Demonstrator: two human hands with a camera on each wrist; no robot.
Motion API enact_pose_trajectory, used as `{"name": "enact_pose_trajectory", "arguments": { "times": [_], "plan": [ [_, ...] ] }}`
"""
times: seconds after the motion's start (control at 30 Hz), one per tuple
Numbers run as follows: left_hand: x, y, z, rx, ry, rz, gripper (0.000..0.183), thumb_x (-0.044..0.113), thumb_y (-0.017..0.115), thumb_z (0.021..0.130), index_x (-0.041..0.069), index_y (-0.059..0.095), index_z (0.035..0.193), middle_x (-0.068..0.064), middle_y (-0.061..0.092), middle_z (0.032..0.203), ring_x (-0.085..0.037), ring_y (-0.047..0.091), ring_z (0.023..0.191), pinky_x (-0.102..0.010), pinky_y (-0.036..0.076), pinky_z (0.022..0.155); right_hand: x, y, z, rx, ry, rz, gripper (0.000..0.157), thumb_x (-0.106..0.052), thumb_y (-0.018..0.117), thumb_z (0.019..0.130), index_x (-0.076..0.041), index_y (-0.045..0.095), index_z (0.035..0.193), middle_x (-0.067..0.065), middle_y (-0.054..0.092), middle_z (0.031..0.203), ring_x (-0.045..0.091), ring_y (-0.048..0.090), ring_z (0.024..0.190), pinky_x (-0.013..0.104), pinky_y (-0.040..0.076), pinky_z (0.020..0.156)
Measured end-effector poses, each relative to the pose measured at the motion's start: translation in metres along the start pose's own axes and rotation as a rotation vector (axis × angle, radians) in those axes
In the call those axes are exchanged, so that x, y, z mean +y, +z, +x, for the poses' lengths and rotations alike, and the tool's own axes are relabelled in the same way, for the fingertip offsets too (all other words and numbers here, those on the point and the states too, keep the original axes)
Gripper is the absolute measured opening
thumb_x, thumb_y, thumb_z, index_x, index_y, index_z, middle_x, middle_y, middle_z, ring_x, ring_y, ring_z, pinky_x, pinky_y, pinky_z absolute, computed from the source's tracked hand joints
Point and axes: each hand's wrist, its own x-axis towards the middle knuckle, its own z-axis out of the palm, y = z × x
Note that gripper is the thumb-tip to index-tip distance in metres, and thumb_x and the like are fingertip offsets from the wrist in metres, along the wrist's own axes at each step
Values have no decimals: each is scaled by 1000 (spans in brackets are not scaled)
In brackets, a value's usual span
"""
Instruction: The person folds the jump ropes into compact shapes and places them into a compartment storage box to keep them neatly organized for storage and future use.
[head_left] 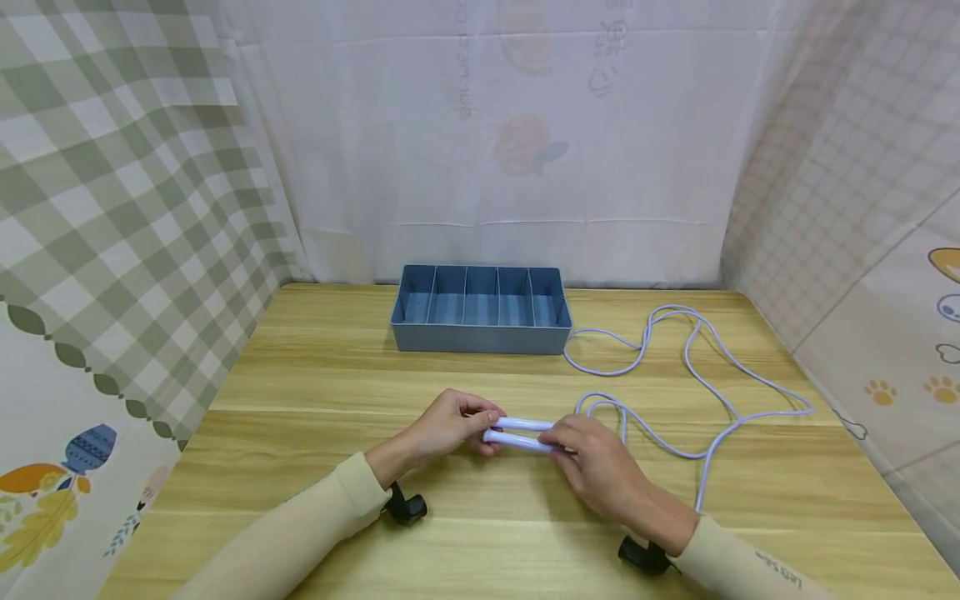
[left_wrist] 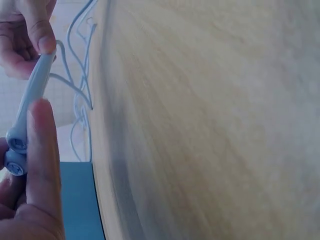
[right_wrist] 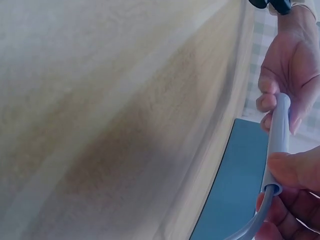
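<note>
A pale lavender jump rope has its two handles (head_left: pixel 519 441) side by side between my hands, above the table. My left hand (head_left: pixel 447 425) pinches their capped ends, thumb on the near side; both round end caps show in the left wrist view. My right hand (head_left: pixel 600 468) grips the other ends, where the cord (right_wrist: pixel 257 220) comes out of a handle (right_wrist: pixel 279 135). From there the rope's cord (head_left: pixel 708 455) runs off in loose loops over the right side of the table.
A blue-grey organizer box (head_left: pixel 480 337) with several compartments stands at the table's back edge, a loop of cord close to its right end. The wooden table (head_left: pixel 315 367) is bordered by a checked cloth (head_left: pixel 187 167) on the left and pale curtains behind and right.
</note>
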Motion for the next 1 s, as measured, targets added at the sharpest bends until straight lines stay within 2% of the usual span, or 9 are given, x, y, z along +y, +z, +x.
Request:
{"name": "enact_pose_trajectory", "arguments": {
  "times": [0.1,0.27,0.43,0.57,0.77,1.0],
  "plan": [
    [1,0,-1,-75,-7,-49,23,7,57,105,-11,66,117,-18,69,97,-21,73,79,-37,62,76,1,0,0,0,6,0,32,9,87,70,-10,76,94,-3,70,91,12,64,82,30,55,73],
    [3,0,-1,-184,14,37,19,3,49,108,-10,59,117,-19,69,93,-19,69,76,-33,61,73,2,-1,0,-5,15,5,33,9,87,70,-11,75,93,-5,70,92,11,65,84,30,56,75],
    [2,3,0,-224,28,89,31,3,41,110,-13,53,133,-19,67,93,-16,64,73,-29,55,70,2,-2,1,-14,18,0,33,8,87,71,-12,76,94,-6,70,93,10,65,85,27,55,76],
    [-1,7,-1,-205,48,115,34,9,40,111,-8,57,135,-15,65,87,-14,60,70,-27,53,67,1,-2,2,-6,12,2,31,9,86,72,-11,76,93,-6,69,91,10,65,83,27,55,74],
    [-6,10,-1,-112,69,168,26,19,57,107,3,71,123,-8,66,75,-13,59,60,-25,51,56,0,-1,4,6,11,-1,32,10,86,70,-10,76,92,-5,69,90,10,65,82,28,56,73],
    [-3,12,-2,-58,5,142,21,15,65,102,2,74,116,-10,67,70,-12,57,53,-23,49,50,0,1,4,23,5,8,30,11,86,70,-10,76,91,-5,68,88,9,64,80,23,53,71]
  ]
}}
